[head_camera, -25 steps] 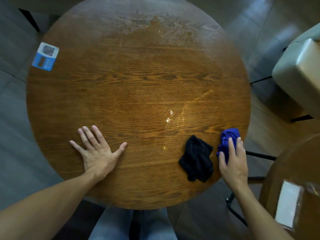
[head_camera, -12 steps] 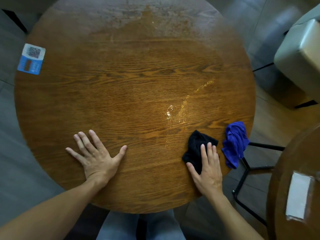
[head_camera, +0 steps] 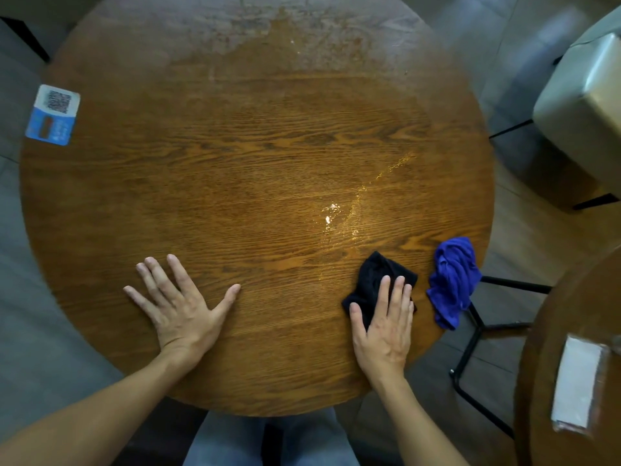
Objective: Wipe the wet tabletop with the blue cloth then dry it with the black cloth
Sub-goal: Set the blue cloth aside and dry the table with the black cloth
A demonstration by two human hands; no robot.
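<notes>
The black cloth (head_camera: 376, 280) lies crumpled near the counter's (head_camera: 235, 163) right front edge, pinned under the right hand (head_camera: 383, 327), fingers flat and extended on top, not gripping. Just beside it, the bunched blue cloth (head_camera: 452, 284) overhangs the rim. Wet sheen (head_camera: 339, 220) glistens just beyond the black cloth. The left hand (head_camera: 181, 304) rests splayed, empty. A sticker (head_camera: 53, 114) sits far left.
</notes>
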